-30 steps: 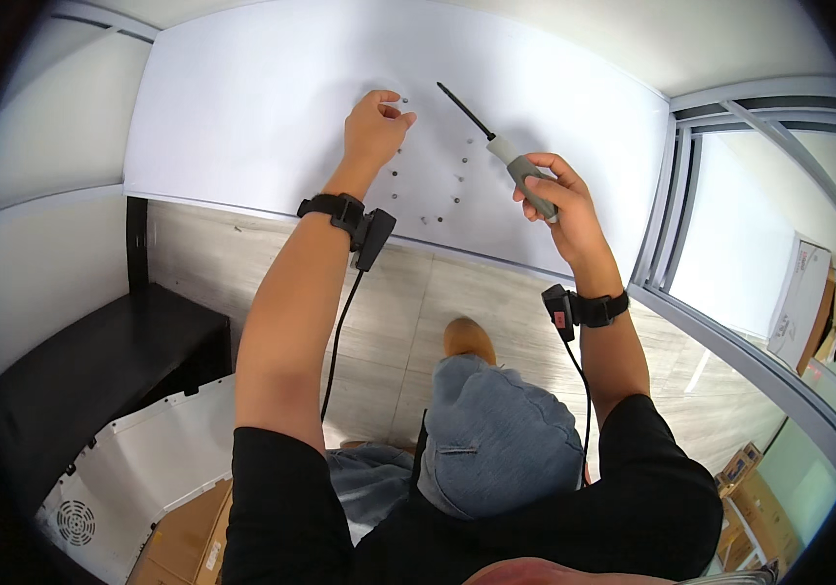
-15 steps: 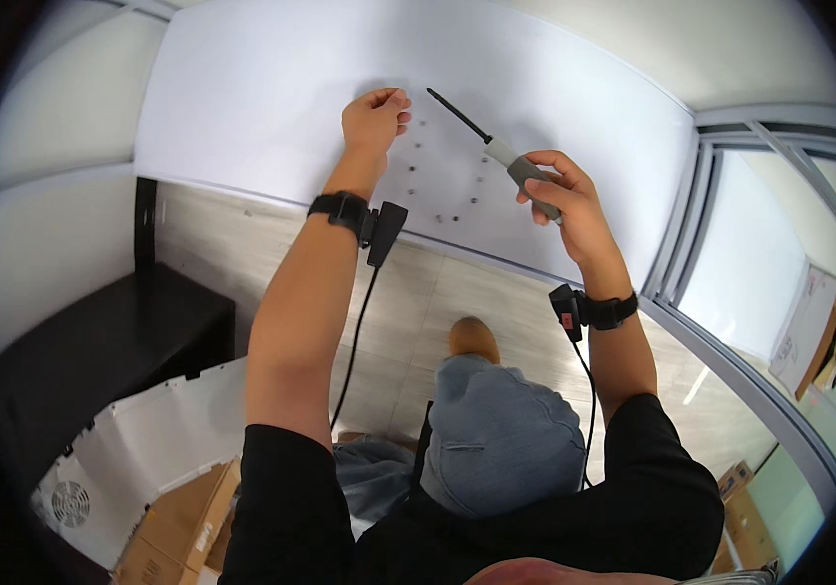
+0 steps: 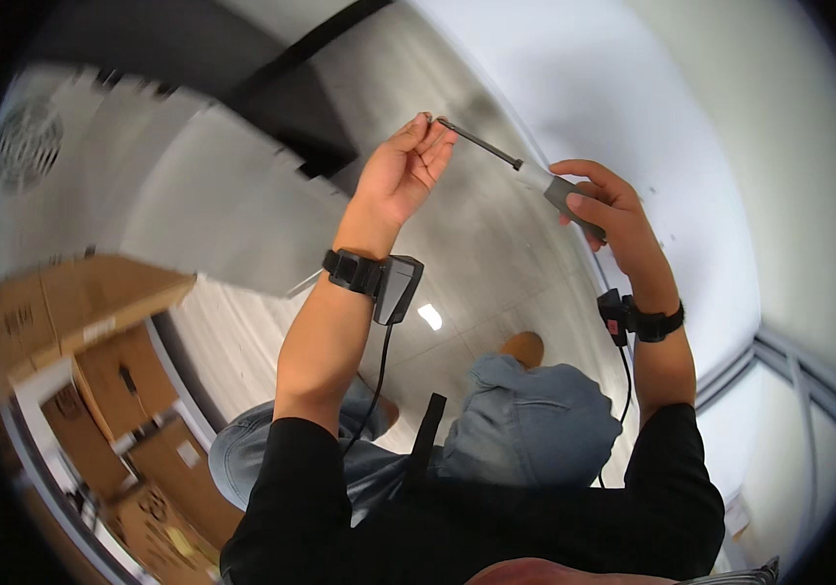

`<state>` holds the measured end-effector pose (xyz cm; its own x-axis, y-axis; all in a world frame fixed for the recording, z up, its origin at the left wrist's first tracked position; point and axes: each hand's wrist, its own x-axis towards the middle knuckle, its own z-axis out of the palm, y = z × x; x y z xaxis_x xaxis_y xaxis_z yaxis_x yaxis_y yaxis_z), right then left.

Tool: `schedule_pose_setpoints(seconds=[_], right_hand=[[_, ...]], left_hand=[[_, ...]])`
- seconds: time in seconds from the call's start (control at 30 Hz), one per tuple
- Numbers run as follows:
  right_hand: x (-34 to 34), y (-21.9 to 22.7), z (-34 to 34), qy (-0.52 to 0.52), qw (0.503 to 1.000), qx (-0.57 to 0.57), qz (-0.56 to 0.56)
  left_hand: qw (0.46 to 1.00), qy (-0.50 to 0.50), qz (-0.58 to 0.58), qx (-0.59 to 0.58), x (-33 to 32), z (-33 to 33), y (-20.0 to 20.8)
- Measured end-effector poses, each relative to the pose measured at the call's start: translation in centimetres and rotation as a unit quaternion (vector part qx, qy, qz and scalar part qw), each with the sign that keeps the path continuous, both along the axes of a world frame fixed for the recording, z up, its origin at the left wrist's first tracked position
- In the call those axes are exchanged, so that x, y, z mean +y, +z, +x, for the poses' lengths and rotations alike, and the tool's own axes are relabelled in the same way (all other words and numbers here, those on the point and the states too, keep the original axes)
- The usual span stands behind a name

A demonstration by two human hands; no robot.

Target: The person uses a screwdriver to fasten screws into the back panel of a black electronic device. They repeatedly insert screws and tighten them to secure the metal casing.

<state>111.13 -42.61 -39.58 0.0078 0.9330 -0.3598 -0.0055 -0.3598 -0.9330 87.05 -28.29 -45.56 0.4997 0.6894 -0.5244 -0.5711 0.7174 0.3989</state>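
cardboard boxes (image 3: 155, 361): lower left | pale panel (image 3: 174, 185), round vent (image 3: 26, 143): upper left | floor (image 3: 496, 263): middle

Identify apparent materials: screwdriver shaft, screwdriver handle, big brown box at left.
Screwdriver shaft: probably steel, slim and dark with a dull sheen.
Screwdriver handle: likely plastic or rubber, matte grey; blur hides which.
Brown box: cardboard, by its matte tan panels and folded edges.

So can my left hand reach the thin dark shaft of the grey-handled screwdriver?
Probably yes: your left hand is by the tip of the dark shaft, with nothing visible blocking the way.
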Motion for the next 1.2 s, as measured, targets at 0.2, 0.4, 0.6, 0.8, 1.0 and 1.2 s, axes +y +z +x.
schedule_pose_setpoints(seconds=[0.2,0.4,0.6,0.8,1.0,1.2], right_hand=[[3.9,5.4,-7.4,0.129,0.989,-0.049,0.046],[3.3,11.9,-11.5,0.187,0.973,-0.12,0.065],[1.5,16.8,-19.7,0.195,0.965,-0.159,0.074],[0.8,17.2,-30.2,0.166,0.98,-0.096,0.055],[-0.6,11.1,-41.1,0.093,0.987,0.098,0.089],[-0.8,10.3,-48.8,0.042,0.978,0.189,0.074]], left_hand=[[0.99,0.116,0.055,-0.052,-2.0,-9.4,5.0],[0.978,0.154,0.13,-0.06,-5.5,-14.2,8.4],[0.977,0.136,0.13,-0.101,-6.8,-20.8,11.4],[0.975,0.172,0.136,0.031,-6.2,-29.9,15.1],[0.964,0.153,0.166,0.139,-3.6,-36.7,17.1],[0.958,0.126,0.187,0.179,-1.6,-40.1,17.8]])
